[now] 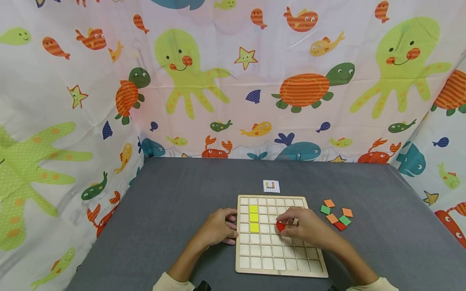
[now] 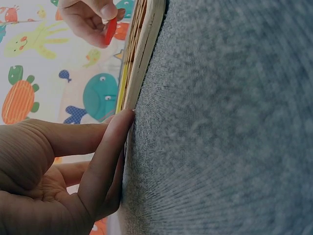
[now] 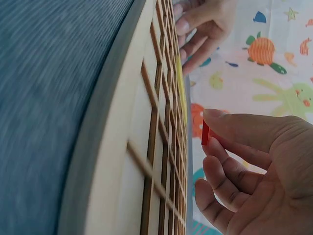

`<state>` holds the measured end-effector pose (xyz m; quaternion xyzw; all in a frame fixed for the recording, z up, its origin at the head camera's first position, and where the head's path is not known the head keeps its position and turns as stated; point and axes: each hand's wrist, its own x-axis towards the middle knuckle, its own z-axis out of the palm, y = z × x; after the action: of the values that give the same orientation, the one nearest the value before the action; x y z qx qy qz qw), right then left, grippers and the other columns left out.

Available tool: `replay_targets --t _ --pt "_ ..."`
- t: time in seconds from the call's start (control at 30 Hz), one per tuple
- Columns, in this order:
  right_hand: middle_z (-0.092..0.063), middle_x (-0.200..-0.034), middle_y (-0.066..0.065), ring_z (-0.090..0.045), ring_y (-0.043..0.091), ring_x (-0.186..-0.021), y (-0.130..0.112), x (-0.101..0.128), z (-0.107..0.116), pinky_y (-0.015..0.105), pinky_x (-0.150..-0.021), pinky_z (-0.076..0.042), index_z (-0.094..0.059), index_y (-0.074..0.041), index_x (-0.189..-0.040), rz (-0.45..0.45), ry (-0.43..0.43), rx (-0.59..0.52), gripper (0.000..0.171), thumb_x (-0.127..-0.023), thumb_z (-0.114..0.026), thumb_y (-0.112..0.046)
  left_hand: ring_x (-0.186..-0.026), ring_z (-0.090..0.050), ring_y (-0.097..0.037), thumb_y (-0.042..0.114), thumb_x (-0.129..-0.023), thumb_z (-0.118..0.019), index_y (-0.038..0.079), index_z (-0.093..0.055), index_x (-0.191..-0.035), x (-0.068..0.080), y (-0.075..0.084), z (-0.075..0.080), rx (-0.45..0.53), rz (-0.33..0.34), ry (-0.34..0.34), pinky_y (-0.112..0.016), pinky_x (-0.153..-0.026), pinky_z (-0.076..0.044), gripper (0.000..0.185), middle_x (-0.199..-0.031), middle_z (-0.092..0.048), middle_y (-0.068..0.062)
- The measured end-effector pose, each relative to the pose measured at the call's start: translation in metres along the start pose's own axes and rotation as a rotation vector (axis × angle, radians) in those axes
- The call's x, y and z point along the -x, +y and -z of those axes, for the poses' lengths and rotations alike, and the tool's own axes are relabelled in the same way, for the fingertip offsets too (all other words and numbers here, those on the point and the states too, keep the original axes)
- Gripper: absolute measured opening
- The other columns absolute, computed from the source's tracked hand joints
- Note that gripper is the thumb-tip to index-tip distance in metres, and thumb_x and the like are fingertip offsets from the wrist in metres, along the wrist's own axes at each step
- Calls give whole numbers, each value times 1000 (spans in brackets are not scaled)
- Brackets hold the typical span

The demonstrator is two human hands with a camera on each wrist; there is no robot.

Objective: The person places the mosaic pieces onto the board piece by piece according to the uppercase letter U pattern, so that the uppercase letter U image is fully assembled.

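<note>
A wooden grid board lies on the grey table. A column of three yellow tiles fills cells at its upper left. My right hand hovers over the board's middle and pinches a red tile between thumb and fingers; the tile is held just off the board. My left hand rests on the table with its fingers against the board's left edge, holding nothing. The red tile also shows in the left wrist view.
A small pattern card lies beyond the board. Loose orange, green and red tiles sit in a cluster right of the board. A sea-animal printed curtain surrounds the table on three sides.
</note>
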<state>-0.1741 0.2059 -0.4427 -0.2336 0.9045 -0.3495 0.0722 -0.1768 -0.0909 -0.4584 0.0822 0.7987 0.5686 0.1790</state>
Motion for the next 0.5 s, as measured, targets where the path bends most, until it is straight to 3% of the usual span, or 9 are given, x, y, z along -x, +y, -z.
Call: replay_targets --t 0.5 --pt "-65 -91 -3 -58 17 -79 -29 -20 -30 23 -66 -51 -73 -8 -106 109 -67 -99 32 -77 -82 -16 -87 -63 -20 -13 -76 -72 -1 -49 -138 -2 -1 -1 -22 10 4 -33 -58 -61 67 -114 -53 -15"
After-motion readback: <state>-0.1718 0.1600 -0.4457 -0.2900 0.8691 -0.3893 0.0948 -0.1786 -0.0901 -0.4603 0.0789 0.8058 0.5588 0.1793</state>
